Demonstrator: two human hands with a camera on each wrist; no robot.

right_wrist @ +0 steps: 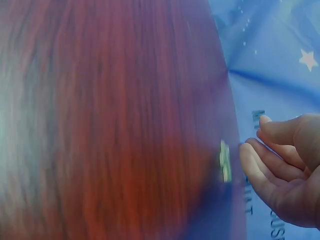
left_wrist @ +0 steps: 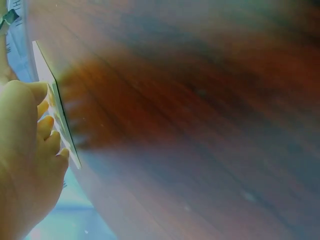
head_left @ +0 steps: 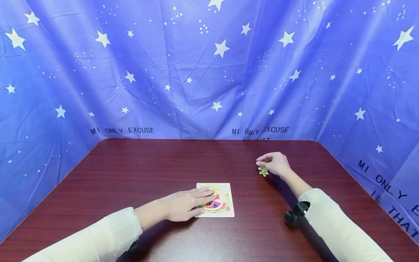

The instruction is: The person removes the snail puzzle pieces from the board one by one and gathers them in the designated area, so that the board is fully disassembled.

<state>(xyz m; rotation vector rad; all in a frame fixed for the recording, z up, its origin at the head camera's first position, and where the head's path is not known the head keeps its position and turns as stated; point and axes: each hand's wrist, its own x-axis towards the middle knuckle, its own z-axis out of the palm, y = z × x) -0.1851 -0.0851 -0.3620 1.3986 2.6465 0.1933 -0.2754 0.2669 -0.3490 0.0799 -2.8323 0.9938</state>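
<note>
A square jigsaw board (head_left: pixel 231 207) with a pale border and a red, green and blue picture lies flat on the table. My left hand (head_left: pixel 186 204) rests on its left part with fingers straight, covering some of the picture. The left wrist view shows the board (left_wrist: pixel 45 70) edge-on beneath the left hand (left_wrist: pixel 25 160). Farther back and to the right, a small green jigsaw piece (head_left: pixel 263 171) lies on the tabletop. Just above it is my right hand (head_left: pixel 275 163), fingers loosely bent. In the right wrist view a gap separates that hand (right_wrist: pixel 285 175) from the piece (right_wrist: pixel 225 162).
The dark red wooden table (head_left: pixel 147 163) has rounded far corners. A blue curtain (head_left: pixel 193 94) with white stars and printed lettering hangs behind it and along both sides. A black wrist camera (head_left: pixel 295 215) sits below the right sleeve (head_left: pixel 337 222).
</note>
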